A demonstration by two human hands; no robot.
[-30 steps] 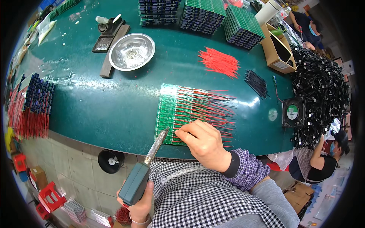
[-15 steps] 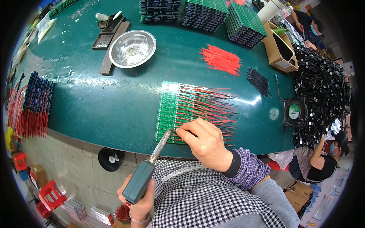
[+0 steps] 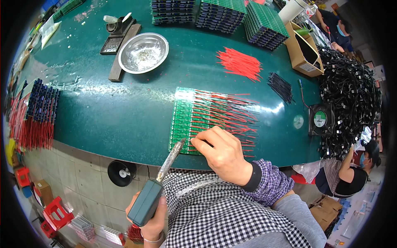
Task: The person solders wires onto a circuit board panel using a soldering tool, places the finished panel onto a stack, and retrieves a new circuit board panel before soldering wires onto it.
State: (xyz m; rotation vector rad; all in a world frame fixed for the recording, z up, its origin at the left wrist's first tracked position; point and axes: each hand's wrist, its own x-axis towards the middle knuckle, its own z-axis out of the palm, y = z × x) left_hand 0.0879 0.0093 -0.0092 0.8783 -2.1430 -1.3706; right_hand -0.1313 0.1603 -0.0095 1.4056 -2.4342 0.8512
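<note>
My left hand is closed round the dark green handle of a soldering iron. The iron's tip rests on or just above the left part of a green circuit board panel, near my right fingertips. My right hand is closed in a pinch at the panel's near end, on what looks like a thin wire, mostly hidden by the fingers. Many red and black wires lie in rows across the panel, their loose ends pointing right.
Beyond the panel lie a red wire bundle and a black wire bundle. A metal bowl, stacked circuit boards, a cardboard box, a small fan and piled black cables stand around. Wired boards sit far left.
My left hand has shifted slightly left and down, drawing the iron's tip a little away from my right fingertips. The right hand stays almost in place, still pinching.
</note>
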